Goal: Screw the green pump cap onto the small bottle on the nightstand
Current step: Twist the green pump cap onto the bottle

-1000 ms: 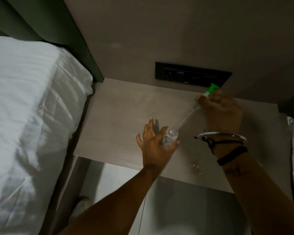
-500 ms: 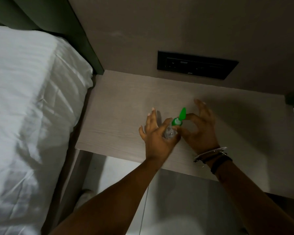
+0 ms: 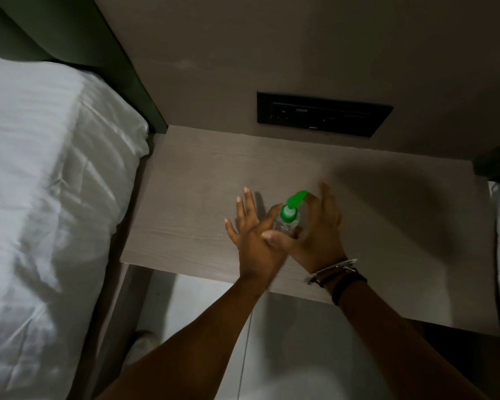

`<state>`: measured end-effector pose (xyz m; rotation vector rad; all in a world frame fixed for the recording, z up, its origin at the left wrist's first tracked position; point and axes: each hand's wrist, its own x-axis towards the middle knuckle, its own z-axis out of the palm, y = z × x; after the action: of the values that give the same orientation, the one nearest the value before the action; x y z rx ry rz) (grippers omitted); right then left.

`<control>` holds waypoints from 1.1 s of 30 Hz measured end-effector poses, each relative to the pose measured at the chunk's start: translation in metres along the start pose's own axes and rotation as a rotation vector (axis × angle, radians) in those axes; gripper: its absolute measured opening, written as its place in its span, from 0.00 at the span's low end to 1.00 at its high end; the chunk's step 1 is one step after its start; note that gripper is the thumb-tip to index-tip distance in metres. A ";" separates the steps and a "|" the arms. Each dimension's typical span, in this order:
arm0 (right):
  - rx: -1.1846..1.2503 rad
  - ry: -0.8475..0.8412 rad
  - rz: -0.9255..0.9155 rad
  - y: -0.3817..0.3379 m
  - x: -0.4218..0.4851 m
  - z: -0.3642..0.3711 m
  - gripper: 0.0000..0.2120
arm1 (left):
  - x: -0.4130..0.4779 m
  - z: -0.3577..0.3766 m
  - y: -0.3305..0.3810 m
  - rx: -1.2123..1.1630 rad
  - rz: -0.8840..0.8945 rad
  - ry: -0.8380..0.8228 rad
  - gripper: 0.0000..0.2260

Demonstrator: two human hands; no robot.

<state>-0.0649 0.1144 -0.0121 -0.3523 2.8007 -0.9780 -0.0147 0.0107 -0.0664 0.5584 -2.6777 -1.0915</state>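
The nightstand [image 3: 202, 174] fills the middle of the view, a pale wood-grain top with the white bed [image 3: 49, 168] along its left side and a dark socket panel [image 3: 324, 115] on the wall just behind it. All the action sits toward the front edge of that top, a little right of its middle.

What has changed is the cap's place. A second ago the right hand [image 3: 321, 235] held the green pump cap [image 3: 290, 207] up and back, near the socket panel, with its long dip tube trailing down toward the bottle. Half a second ago the cap was low, at the bottle's mouth. Now it sits on the neck of the small bottle [image 3: 285, 223], collar down and spout pointing back and to the right, toward the panel. The tube no longer shows, so it is judged to be inside the bottle. That leaves the twisting itself; whether any thread has caught cannot be told.

The left hand [image 3: 257, 235] pinches the bottle with thumb and forefinger from the bed side, the other fingers splayed over the nightstand. The right hand cups the bottle and cap from the other side, fingers curved and loosely open; whether it actually grips the collar cannot be told.
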 end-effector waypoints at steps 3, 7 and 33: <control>0.150 -0.050 -0.086 0.008 -0.004 -0.001 0.26 | 0.002 -0.002 -0.001 -0.052 0.013 -0.021 0.20; 0.226 0.055 0.018 0.009 0.008 -0.011 0.16 | 0.004 0.000 -0.005 -0.002 0.045 -0.039 0.28; -0.131 -0.054 -0.236 0.011 0.022 -0.020 0.33 | 0.015 -0.004 -0.015 -0.042 0.201 -0.061 0.21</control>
<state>-0.0923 0.1280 -0.0051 -0.7294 2.8264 -0.8141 -0.0233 -0.0079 -0.0736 0.2451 -2.6843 -1.1216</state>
